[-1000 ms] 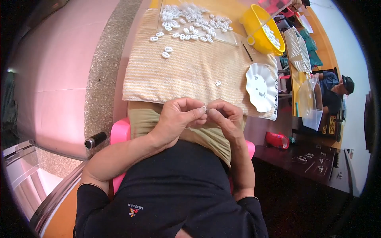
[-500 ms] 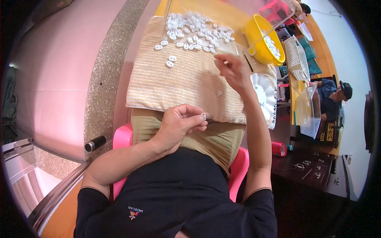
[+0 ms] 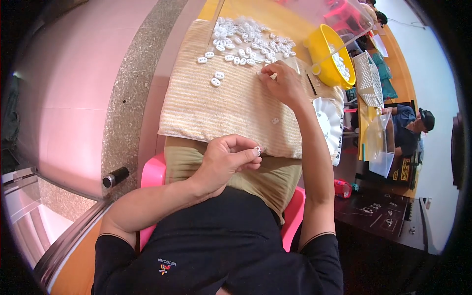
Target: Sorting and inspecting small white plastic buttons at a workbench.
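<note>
My left hand (image 3: 227, 158) is over my lap at the towel's near edge, thumb and finger pinching a small white plastic piece (image 3: 257, 151) with a ring-like end. Over the right part of the striped towel (image 3: 211, 113), my right hand (image 3: 284, 84) is closed, its fingertips just short of the pile. A small pale piece (image 3: 273, 76) shows between its fingers; its exact shape is hidden. White oval pieces with two holes (image 3: 250, 37) lie heaped at the far side, and a pair of similar ovals (image 3: 217, 78) sits apart to the left. Another small white piece (image 3: 275, 121) rests nearer me.
A yellow basin (image 3: 324, 54) with white pieces stands at the far right, beside a thin black stick (image 3: 311, 84). A white scalloped dish (image 3: 325, 115) lies at the towel's right edge. Beyond are a white perforated basket (image 3: 368, 78) and a person (image 3: 410, 125) at another table.
My right hand has moved slightly left and its fingers have drawn down toward the towel near the pile. My left hand keeps its pinch on the small piece. The whole view has shifted slightly.
</note>
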The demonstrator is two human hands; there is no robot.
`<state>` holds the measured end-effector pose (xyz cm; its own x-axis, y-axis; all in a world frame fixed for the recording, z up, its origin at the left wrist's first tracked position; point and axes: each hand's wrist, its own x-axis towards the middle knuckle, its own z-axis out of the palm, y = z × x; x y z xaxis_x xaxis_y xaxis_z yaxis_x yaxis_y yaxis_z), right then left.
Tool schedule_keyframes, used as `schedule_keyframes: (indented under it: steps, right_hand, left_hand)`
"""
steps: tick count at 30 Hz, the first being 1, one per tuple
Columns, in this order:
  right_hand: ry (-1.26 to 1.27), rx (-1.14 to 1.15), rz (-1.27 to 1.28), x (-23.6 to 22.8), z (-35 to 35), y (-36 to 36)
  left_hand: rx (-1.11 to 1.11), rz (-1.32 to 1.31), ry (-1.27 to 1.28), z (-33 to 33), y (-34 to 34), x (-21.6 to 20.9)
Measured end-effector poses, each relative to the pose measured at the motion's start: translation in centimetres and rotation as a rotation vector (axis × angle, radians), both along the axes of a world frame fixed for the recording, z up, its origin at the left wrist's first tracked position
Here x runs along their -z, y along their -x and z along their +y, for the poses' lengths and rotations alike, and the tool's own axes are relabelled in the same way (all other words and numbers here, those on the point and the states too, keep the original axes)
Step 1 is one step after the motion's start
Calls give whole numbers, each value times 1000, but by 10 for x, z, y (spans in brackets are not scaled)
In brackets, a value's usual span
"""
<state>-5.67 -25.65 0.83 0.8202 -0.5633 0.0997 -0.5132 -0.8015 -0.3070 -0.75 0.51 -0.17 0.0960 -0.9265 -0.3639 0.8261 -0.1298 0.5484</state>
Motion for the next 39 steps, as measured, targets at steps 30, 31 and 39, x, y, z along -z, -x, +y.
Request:
schedule_keyframes:
  steps: [30,31,39]
  right_hand:
    - [-51,-158,59,-29,25,26]
    - [-54,-118,72,-27,25,24]
    - [-42,-140,52,-21,35,25]
  left_hand:
    - [13,-16,-12,0,3,-1]
    - [10,-6,-9,0,2,1]
    - [7,1,-11,1,2,2]
